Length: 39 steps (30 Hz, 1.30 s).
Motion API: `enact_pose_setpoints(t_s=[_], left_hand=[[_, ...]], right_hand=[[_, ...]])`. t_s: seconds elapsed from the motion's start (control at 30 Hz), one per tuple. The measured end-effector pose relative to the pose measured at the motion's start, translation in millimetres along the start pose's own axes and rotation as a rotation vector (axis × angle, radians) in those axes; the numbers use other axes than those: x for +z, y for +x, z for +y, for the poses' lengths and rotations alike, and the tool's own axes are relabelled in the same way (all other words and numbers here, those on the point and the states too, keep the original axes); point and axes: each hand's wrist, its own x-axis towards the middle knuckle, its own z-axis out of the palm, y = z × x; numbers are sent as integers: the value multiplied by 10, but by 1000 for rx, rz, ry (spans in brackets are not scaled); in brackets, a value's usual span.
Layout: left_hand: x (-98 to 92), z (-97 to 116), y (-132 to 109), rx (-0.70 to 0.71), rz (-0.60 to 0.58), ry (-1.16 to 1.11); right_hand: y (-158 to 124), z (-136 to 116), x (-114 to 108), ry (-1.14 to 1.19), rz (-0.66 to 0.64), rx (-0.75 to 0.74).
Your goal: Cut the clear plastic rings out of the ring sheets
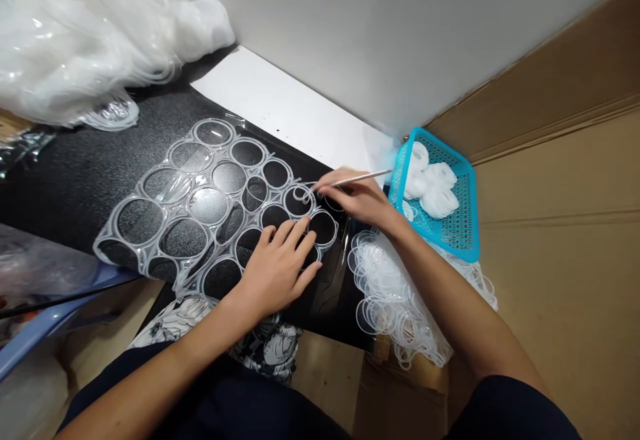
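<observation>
A clear, rubbery sheet of round rings lies across the black tabletop. My left hand rests on its near right part, fingers spread and pressing down, holding nothing. At the sheet's right end, my right hand is closed on a thin pale stick, whose back end points right toward the basket. A small curled loop of clear ring material shows at the fingertips of that hand, over one ring opening. The stick's front tip is hard to make out.
A blue basket with several white ring bundles stands at the right. Loose clear rings are heaped below it. White paper lies along the wall; a large plastic bag sits at the back left. Cardboard borders the right.
</observation>
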Motion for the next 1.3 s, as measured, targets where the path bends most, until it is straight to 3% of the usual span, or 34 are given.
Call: enact_pose_setpoints(t_s=[0.07, 0.1, 0.2, 0.27, 0.43, 0.7, 1.13, 1.3], left_hand=[[14, -15, -1, 10, 6, -3], [20, -22, -3, 11, 11, -8], [31, -35, -8, 6, 19, -25], [30, -37, -9, 8, 23, -29], [19, -38, -1, 22, 33, -29], [10, -43, 7, 33, 9, 2], [5, 47, 89, -12, -22, -42], [-9, -16, 75, 8, -30, -117]], right_hand=[[37, -29, -34, -83, 115, -46], [46, -36, -37, -92, 91, -74], [26, -9, 18, -8, -145, -135], [-10, 34, 78, 46, -214, -100], [-63, 78, 128, 114, -242, 54], [-57, 33, 100, 165, -222, 92], [-54, 131, 151, 78, -238, -182], [31, 166, 60, 67, -359, -263]])
